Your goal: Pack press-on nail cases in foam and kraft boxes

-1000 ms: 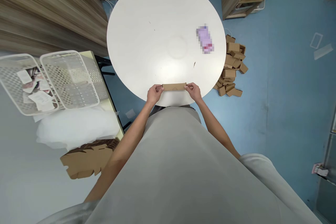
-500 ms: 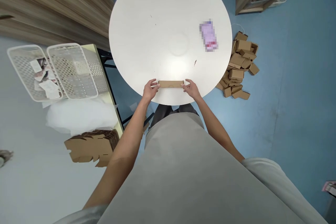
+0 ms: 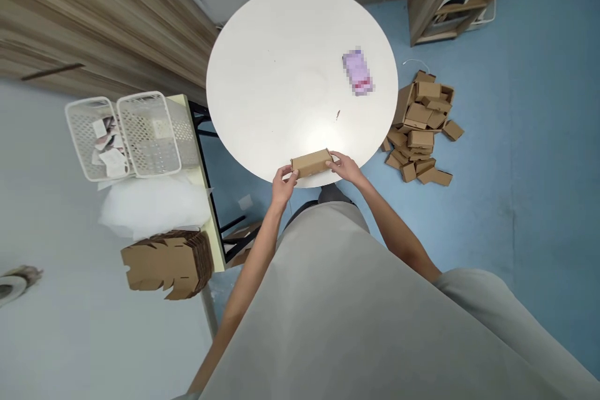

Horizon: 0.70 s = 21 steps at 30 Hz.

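Observation:
A small brown cardboard box [image 3: 311, 164], closed and long in shape, is held between my two hands over the near edge of the round white table [image 3: 262, 87]. My left hand [image 3: 284, 185] grips its left end, thumb on the near side and fingers behind. At the right end, my right hand [image 3: 345, 167] has its thumb against the front and fingers over the top corner. The box is slightly slanted, its right end farther from my body. Whether its underside touches the table I cannot tell.
A blurred purple item [image 3: 358, 72] lies on the table's right side. Many small cardboard boxes [image 3: 420, 137] are heaped on the floor at right. On the left stand white plastic baskets [image 3: 149, 134], a white bag [image 3: 154, 203] and stacked flat cardboard [image 3: 162, 264]. A wooden shelf [image 3: 417, 3] stands far right.
Both hands have closed more firmly on the box's ends and turned it, showing more of its face at a slant. The view has shifted, with my body turned slightly rightward.

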Motion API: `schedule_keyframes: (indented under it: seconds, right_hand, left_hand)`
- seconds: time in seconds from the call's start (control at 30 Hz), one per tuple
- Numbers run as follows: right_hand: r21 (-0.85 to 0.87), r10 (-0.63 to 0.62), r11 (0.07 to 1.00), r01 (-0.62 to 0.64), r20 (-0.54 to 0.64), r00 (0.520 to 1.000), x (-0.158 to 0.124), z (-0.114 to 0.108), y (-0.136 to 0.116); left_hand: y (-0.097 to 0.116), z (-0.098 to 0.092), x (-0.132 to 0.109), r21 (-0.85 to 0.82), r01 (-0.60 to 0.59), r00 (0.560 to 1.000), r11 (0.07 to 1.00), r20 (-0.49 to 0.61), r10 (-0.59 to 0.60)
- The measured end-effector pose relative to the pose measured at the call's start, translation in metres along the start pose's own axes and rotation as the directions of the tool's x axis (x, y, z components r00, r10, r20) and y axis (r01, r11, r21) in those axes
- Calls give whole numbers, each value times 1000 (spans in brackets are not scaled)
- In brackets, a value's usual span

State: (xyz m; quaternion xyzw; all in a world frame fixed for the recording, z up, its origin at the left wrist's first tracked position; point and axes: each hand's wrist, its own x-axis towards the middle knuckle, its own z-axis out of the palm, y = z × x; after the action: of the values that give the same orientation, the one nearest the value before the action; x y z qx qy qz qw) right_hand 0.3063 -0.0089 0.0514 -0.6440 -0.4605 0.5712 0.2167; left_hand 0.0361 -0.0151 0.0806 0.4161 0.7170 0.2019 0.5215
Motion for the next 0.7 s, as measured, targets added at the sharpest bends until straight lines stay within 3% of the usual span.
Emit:
schedule_keyframes:
  seconds: [0.13, 0.27, 0.5, 0.7]
  right_hand:
    - [88, 24, 996, -20, -46, 999, -42, -11, 14]
    - [123, 39, 992, -26, -110, 993, -88, -33, 38]
    - [333, 101, 943, 0, -286, 953, -174, -83, 102]
    - [478, 227, 878, -33, -355, 907, -231, -102, 149]
  left_hand:
    - [-9, 34, -32, -64, -48, 997, 997, -65, 44]
    - [-21, 87, -61, -205, -50, 994, 977, -109, 28]
    - [-28, 181, -101, -354, -136, 989, 925, 5, 147]
    - [-18, 230, -129, -267, -147, 976, 952, 118, 184]
